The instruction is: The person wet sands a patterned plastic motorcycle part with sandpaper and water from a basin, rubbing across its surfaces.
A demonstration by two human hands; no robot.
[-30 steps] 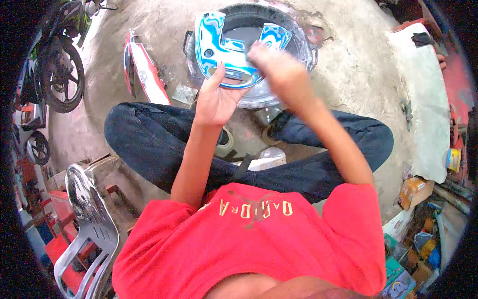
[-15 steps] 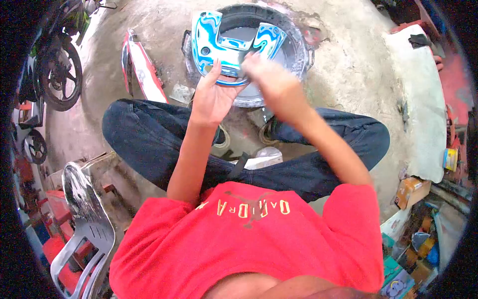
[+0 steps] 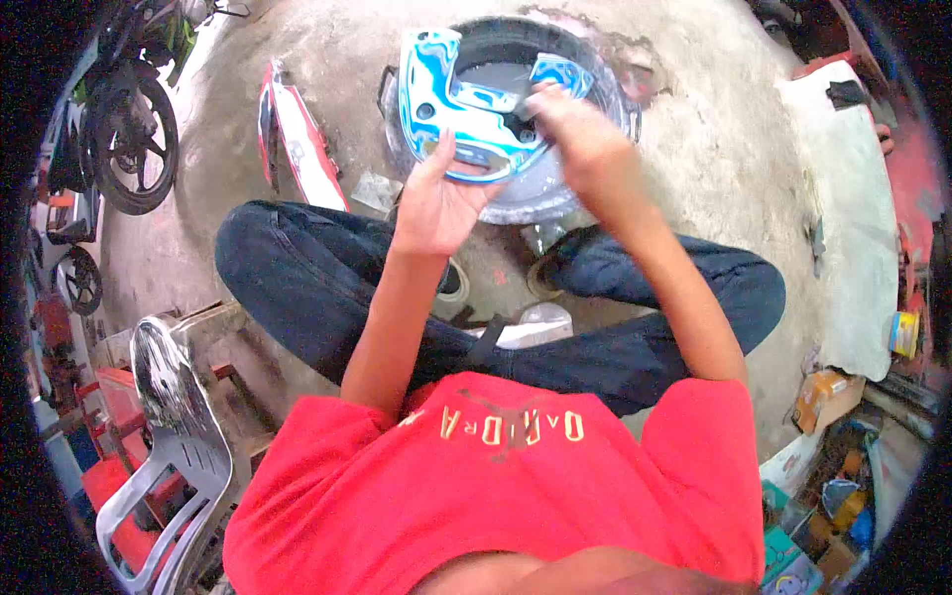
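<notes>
My left hand (image 3: 436, 203) grips the lower edge of a glossy blue-and-white swirl-patterned plastic panel (image 3: 421, 84), thumb on its face and fingers underneath. The panel looks like a motorcycle fairing part, U-shaped with small round holes, and is held tilted above a round dark basin (image 3: 496, 38). My right hand (image 3: 590, 144) is closed and slightly blurred, its fingertips at the panel's right part. Something small and dark shows by those fingertips, too hidden to name. Greyish, sudsy-looking liquid (image 3: 565, 174) sits in the basin.
A white-and-red panel (image 3: 307, 154) lies on the concrete left of the basin. A motorcycle wheel (image 3: 134, 144) stands at far left, a grey plastic chair (image 3: 183, 436) at lower left. On the right are a pale slab (image 3: 843, 218), a cardboard box (image 3: 825, 397) and assorted clutter.
My right hand has shifted slightly right and down across the panel. The whole scene sits a little lower and to the right, as the camera view moved. My left hand keeps its grip.
</notes>
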